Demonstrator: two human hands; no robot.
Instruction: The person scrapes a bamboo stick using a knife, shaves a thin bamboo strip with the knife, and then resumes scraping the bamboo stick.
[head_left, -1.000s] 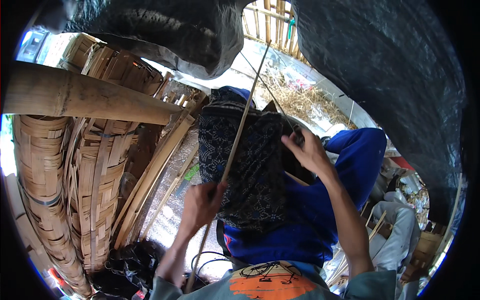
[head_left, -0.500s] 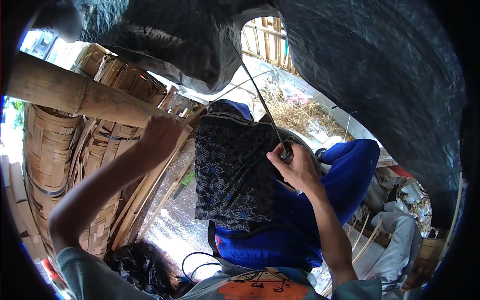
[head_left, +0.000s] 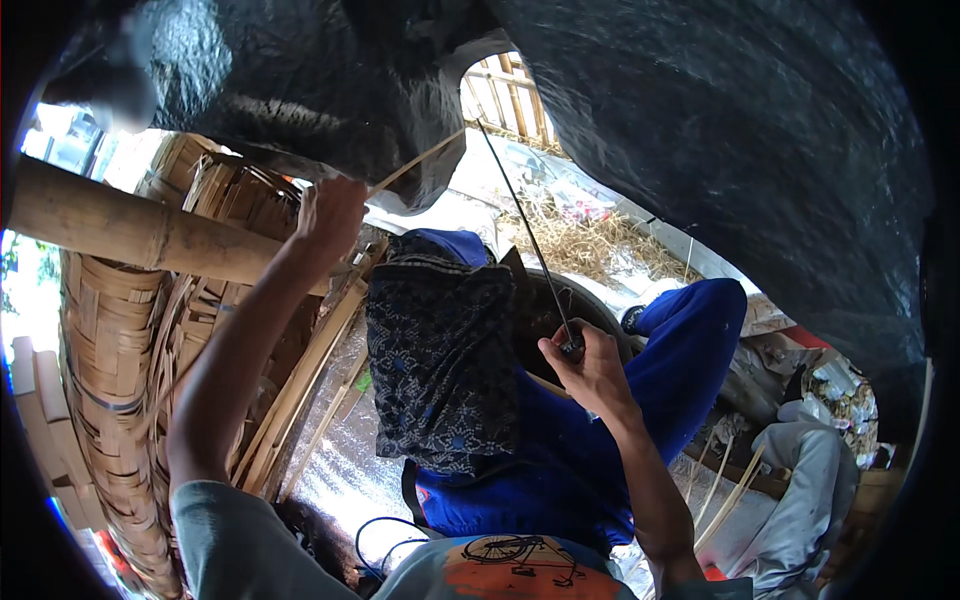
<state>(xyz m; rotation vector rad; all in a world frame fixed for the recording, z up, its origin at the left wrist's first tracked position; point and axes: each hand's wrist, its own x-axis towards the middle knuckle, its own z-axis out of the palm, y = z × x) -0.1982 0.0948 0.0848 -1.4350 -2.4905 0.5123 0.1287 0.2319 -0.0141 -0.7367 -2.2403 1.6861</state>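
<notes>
My left hand (head_left: 335, 215) is raised in a fist above the thick bamboo pole, closed on a thin pale bamboo strip (head_left: 418, 163) that slants up to the right. My right hand (head_left: 592, 368) is low above my lap, fingers wrapped round the dark grip of a long thin dark rod (head_left: 520, 210). The rod points up and away, its tip close to the strip's far end; whether they touch, I cannot tell. Over my left thigh lies a dark patterned cloth (head_left: 440, 360), on top of blue trousers (head_left: 685, 335).
A thick bamboo pole (head_left: 200, 235) crosses the left side, with woven bamboo baskets (head_left: 110, 350) behind it. Black plastic sheeting (head_left: 720, 140) hangs overhead and to the right. A dark round container (head_left: 540, 325) stands beyond my lap. Straw (head_left: 580, 240) lies farther out.
My left hand has moved up, and the bamboo strip now shows plainly from its fist. My right hand has come lower with the rod. The view has shifted a little.
</notes>
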